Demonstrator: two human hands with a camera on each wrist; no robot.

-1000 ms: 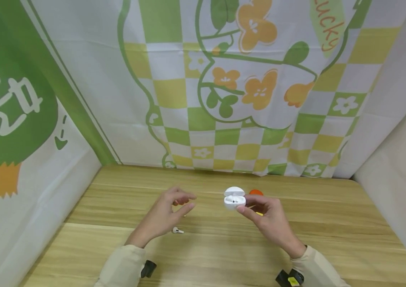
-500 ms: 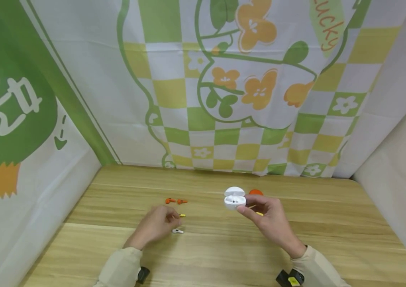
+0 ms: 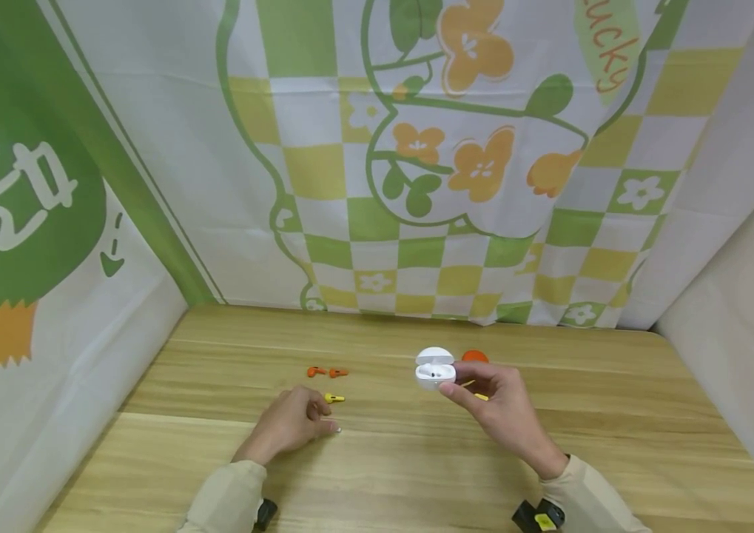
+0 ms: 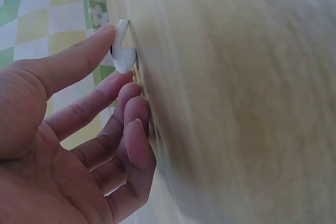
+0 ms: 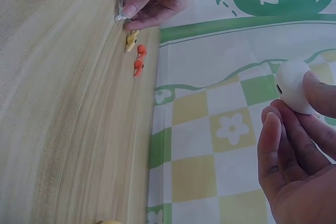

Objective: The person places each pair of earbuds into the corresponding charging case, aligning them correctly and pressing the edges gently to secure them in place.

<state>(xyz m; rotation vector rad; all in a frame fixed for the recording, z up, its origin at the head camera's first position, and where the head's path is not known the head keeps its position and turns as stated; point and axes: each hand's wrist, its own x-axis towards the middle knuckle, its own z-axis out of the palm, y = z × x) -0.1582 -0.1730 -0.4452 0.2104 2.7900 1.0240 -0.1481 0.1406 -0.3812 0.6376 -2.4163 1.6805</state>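
Low over the tabletop, my left hand (image 3: 288,420) has its thumb and forefinger at a white earbud (image 4: 124,56), pinching it close to the wood. The fingers cover most of this earbud in the head view. My right hand (image 3: 506,407) grips a white earbud case (image 3: 435,376) above the table, thumb in front and fingers behind. Its lid stands raised; a white shape with a dark spot shows inside, too small to make out fully. A yellow earbud (image 3: 334,398) lies just beyond the left fingertips.
Two orange earbuds (image 3: 328,372) lie behind the yellow one on the wooden table (image 3: 390,459). Behind the right hand sit an orange round object (image 3: 475,357) and a partly hidden yellow object (image 3: 481,397). Printed curtains (image 3: 416,274) enclose the back and sides.
My left hand came down and back toward me from above the orange earbuds, uncovering them and the yellow one, and reached the white earbud. The right hand and case stayed put.
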